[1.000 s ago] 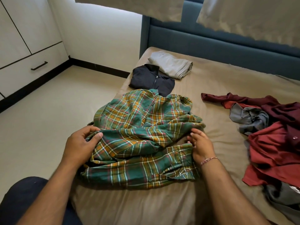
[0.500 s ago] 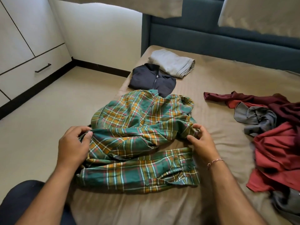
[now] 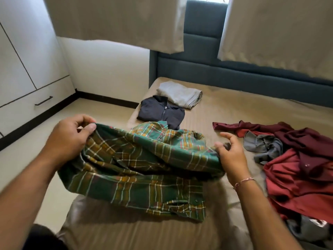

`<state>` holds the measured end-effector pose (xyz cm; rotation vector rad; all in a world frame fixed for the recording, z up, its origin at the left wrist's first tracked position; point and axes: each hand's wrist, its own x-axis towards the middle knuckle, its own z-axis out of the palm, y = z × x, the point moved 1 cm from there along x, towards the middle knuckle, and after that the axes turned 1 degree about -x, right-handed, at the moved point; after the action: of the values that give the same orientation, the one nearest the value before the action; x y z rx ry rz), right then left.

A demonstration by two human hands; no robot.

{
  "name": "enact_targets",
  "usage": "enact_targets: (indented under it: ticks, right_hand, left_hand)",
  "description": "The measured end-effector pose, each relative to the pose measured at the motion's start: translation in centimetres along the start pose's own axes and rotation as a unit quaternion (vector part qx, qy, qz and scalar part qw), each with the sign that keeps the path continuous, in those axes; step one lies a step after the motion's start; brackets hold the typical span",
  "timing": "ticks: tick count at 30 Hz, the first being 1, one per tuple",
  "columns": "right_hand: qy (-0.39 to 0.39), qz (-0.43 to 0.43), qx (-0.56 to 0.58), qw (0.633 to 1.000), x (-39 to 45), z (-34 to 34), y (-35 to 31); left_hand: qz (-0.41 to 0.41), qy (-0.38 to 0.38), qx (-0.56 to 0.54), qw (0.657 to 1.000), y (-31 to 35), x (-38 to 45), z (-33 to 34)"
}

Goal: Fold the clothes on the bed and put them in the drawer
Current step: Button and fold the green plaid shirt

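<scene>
Pinching the plaid shirt [image 3: 144,165] at opposite edges above the bed [image 3: 234,109], left hand [image 3: 70,139] and right hand [image 3: 232,156] should keep it taut and level so the fold lands square.

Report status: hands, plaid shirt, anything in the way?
Left hand and right hand both pinch the plaid shirt, lifted off the bed. Folded dark jacket lies just beyond; red clothes pile to the right.
</scene>
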<state>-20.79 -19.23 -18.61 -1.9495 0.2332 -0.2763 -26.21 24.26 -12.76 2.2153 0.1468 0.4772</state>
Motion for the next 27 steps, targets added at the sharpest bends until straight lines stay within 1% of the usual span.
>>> enact_targets:
  ticks: [1,2,3,4,5,6,8,9,11,12,13,14,15,16,18,19,20,21,23,25,26,27]
  right_hand:
    - [0.015,-0.043,-0.117,0.992,-0.1,-0.7,-0.9]
    - [0.024,-0.076,-0.216,0.973,-0.1,-1.6,-1.7]
    - [0.034,-0.097,-0.293,0.951,-0.3,-2.5,-2.8]
    - [0.039,-0.105,-0.347,0.931,-0.3,-3.4,-4.0]
    - [0.041,-0.115,-0.376,0.918,-0.2,-4.1,-4.8]
    - [0.044,-0.145,-0.381,0.912,-0.4,-5.2,-6.1]
    - [0.024,-0.235,-0.333,0.913,-0.6,-7.3,-8.2]
    - [-0.012,-0.276,-0.294,0.915,-0.8,-8.2,-9.4]
    - [-0.112,-0.314,-0.243,0.911,-1.3,-9.3,-11.8]
    - [-0.145,-0.318,-0.254,0.902,-1.7,-9.4,-13.1]
    - [-0.160,-0.325,-0.274,0.891,-1.7,-9.3,-14.2]
    - [-0.158,-0.333,-0.292,0.883,-1.8,-9.2,-15.3]
    - [-0.137,-0.344,-0.291,0.882,-1.7,-9.1,-16.3]
    - [-0.096,-0.356,-0.279,0.887,-1.6,-9.3,-17.6]
    - [-0.008,-0.361,-0.223,0.906,-1.1,-9.9,-20.4]
    - [0.012,-0.344,-0.176,0.922,-0.9,-10.3,-21.9]
    - [0.017,-0.322,-0.124,0.938,-0.8,-10.8,-23.3]
    - [0.010,-0.298,-0.070,0.952,-0.8,-11.2,-24.9]
    - [-0.035,-0.252,0.036,0.966,-1.0,-12.0,-27.5]
    - [-0.100,-0.227,0.132,0.960,-1.2,-12.7,-29.2]
    - [-0.116,-0.230,0.153,0.954,-1.2,-13.0,-30.2]
    - [-0.117,-0.234,0.148,0.954,-1.1,-13.4,-30.9]
  left_hand:
    - [0.029,-0.002,0.018,0.999,0.9,0.6,-0.5]
    - [0.059,-0.007,0.030,0.998,1.5,1.3,-1.0]
    - [0.089,-0.014,0.044,0.995,2.2,1.9,-1.8]
    - [0.117,-0.028,0.061,0.991,2.9,2.7,-2.6]
    - [0.140,-0.047,0.080,0.986,3.4,3.5,-3.2]
    - [0.168,-0.066,0.096,0.979,4.4,4.2,-4.1]
    - [0.208,-0.080,0.116,0.968,6.5,5.2,-5.4]
    - [0.224,-0.076,0.119,0.964,7.5,5.8,-6.3]
    - [0.249,-0.055,0.145,0.956,9.0,6.9,-8.0]
    - [0.265,-0.040,0.177,0.947,9.7,7.3,-8.9]
    - [0.279,-0.018,0.210,0.937,10.4,7.9,-9.8]
    - [0.287,0.007,0.244,0.927,11.1,8.4,-10.7]
    - [0.284,0.032,0.279,0.917,11.9,8.9,-11.5]
    - [0.275,0.066,0.317,0.905,12.7,9.2,-12.2]
    - [0.252,0.124,0.404,0.871,14.5,9.6,-13.2]
    - [0.240,0.138,0.434,0.858,15.4,9.8,-13.8]
    - [0.225,0.149,0.447,0.853,16.2,9.9,-14.4]
    - [0.207,0.160,0.447,0.856,17.3,10.2,-15.3]
    - [0.160,0.182,0.402,0.883,19.2,10.9,-16.8]
    - [0.117,0.186,0.342,0.914,20.9,11.9,-17.9]
    - [0.092,0.181,0.328,0.923,21.7,12.3,-18.7]
    - [0.067,0.166,0.324,0.929,22.2,12.6,-19.1]
